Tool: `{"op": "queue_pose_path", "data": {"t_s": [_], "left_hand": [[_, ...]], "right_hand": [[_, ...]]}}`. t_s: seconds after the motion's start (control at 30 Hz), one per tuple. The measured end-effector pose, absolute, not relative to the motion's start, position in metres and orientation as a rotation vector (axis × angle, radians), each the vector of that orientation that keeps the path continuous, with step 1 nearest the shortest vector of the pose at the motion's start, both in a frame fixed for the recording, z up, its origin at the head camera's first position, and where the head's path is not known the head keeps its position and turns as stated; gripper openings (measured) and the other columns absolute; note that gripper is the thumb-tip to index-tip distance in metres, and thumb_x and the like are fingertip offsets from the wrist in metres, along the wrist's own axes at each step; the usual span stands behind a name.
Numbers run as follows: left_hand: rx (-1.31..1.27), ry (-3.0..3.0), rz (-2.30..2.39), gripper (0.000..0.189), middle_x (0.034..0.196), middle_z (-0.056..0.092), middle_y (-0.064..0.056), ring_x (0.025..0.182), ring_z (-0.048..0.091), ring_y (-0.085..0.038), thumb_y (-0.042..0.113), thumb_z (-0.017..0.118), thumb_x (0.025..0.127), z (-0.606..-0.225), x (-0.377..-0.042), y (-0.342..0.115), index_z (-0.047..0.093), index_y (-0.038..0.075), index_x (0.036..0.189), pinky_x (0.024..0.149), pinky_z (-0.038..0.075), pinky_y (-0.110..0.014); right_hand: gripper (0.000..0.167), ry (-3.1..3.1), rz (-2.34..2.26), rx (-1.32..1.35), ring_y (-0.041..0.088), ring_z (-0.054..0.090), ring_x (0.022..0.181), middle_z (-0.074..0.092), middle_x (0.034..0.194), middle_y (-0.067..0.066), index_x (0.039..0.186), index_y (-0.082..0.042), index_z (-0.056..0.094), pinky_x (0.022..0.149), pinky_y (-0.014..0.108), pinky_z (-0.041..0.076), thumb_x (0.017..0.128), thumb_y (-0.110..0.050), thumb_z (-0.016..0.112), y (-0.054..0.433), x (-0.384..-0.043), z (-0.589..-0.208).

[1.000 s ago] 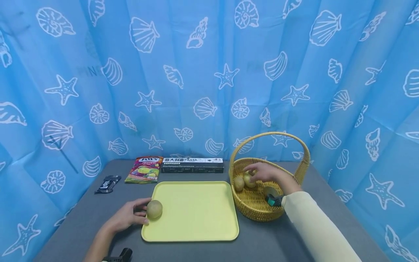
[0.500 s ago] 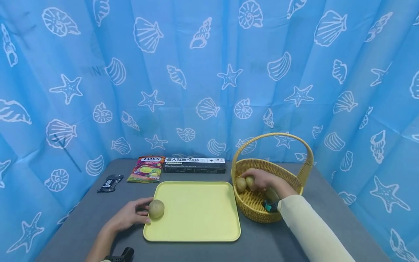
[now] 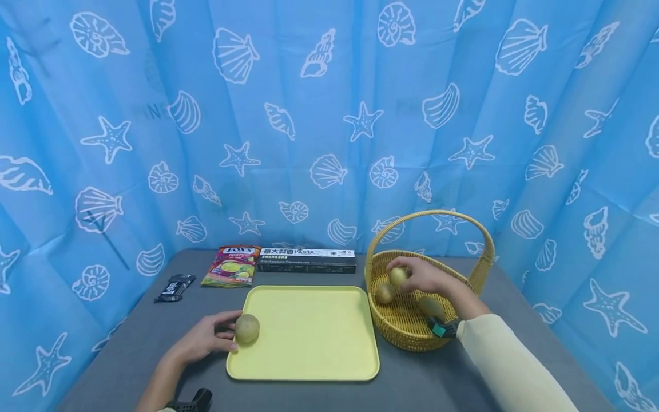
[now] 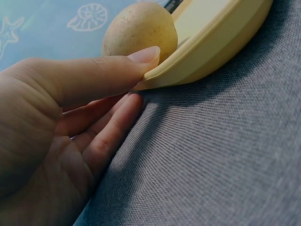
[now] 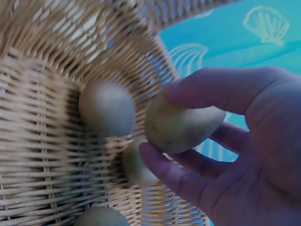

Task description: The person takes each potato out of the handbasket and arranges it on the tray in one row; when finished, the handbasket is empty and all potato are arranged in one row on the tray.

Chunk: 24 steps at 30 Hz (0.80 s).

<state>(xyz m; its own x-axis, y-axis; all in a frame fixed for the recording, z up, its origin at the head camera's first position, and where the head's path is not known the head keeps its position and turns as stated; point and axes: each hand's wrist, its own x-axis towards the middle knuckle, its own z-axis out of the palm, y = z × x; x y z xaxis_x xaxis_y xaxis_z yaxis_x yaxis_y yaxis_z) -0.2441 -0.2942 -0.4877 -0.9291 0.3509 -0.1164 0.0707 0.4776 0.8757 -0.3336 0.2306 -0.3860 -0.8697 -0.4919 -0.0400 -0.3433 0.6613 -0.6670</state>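
My left hand (image 3: 203,339) is at the left edge of the yellow tray (image 3: 309,337). Its thumb lies on the rim and the other fingertips reach under it, pinching the edge. Just inside that edge rests a round tan potato (image 4: 136,28), beside the thumb. My right hand (image 3: 426,278) is inside the wicker basket (image 3: 407,340), holding a potato (image 5: 171,125) between thumb and fingers. Below it in the right wrist view lie other potatoes: one to the left (image 5: 107,108), one partly behind the fingers (image 5: 136,165), and one cut off by the bottom edge (image 5: 101,219).
The basket's tall handle (image 3: 429,213) arches above the right hand. Behind the tray are a pasta box (image 3: 308,261) and a colourful candy bag (image 3: 231,266). A small black packet (image 3: 175,288) lies at the left on the grey tabletop (image 3: 288,396). A blue shell-patterned curtain (image 3: 329,131) surrounds the table.
My right hand has taken hold of a potato in the basket and raised it slightly. The potato beside it has shifted a little toward me. The left hand stays at the tray.
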Motion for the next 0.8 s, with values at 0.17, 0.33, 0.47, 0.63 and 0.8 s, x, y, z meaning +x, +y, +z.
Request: {"op": "queue_pose_path", "data": {"t_s": [0.17,0.33,0.47,0.63,0.8], "left_hand": [[0.375,2.445,1.430,0.082,0.131,0.053,-0.023,0.113,0.057,-0.034,0.023,0.082,0.079,-0.488,-0.245,-0.295,0.040,-0.007,0.143,0.091,0.054,-0.040],[0.371,2.448,1.422,0.083,0.132,0.053,-0.023,0.114,0.056,-0.034,0.024,0.082,0.079,-0.489,-0.246,-0.295,0.041,-0.006,0.144,0.091,0.054,-0.040],[0.368,2.448,1.426,0.083,0.132,0.053,-0.022,0.114,0.056,-0.034,0.025,0.082,0.078,-0.490,-0.247,-0.293,0.041,-0.006,0.143,0.092,0.054,-0.040],[0.382,2.462,1.418,0.082,0.133,0.052,-0.024,0.114,0.056,-0.034,0.023,0.082,0.079,-0.490,-0.246,-0.294,0.041,-0.007,0.143,0.091,0.054,-0.039],[0.374,2.455,1.423,0.082,0.132,0.053,-0.023,0.113,0.056,-0.033,0.023,0.082,0.078,-0.491,-0.246,-0.295,0.041,-0.006,0.143,0.091,0.054,-0.039]], "right_hand": [[0.058,2.650,-1.154,-0.733,0.024,0.058,0.082,0.057,0.112,0.015,0.131,-0.004,0.056,0.069,0.046,0.055,0.076,-0.002,0.073,0.232,-0.317,-0.379],[0.053,2.669,-1.269,-0.841,0.027,0.062,0.093,0.056,0.120,0.016,0.130,-0.003,0.055,0.074,0.039,0.055,0.081,-0.007,0.074,0.227,-0.295,-0.375],[0.045,2.691,-1.360,-0.873,0.032,0.061,0.102,0.057,0.121,0.014,0.125,-0.009,0.058,0.075,0.037,0.055,0.083,-0.006,0.073,0.220,-0.279,-0.375],[0.049,2.649,-1.460,-0.847,0.039,0.058,0.109,0.053,0.126,0.016,0.126,-0.009,0.057,0.075,0.037,0.057,0.081,0.000,0.073,0.207,-0.263,-0.373],[0.059,2.596,-1.459,-0.860,0.040,0.056,0.109,0.046,0.130,0.018,0.128,-0.007,0.053,0.079,0.038,0.057,0.075,0.010,0.072,0.185,-0.249,-0.368]]}}
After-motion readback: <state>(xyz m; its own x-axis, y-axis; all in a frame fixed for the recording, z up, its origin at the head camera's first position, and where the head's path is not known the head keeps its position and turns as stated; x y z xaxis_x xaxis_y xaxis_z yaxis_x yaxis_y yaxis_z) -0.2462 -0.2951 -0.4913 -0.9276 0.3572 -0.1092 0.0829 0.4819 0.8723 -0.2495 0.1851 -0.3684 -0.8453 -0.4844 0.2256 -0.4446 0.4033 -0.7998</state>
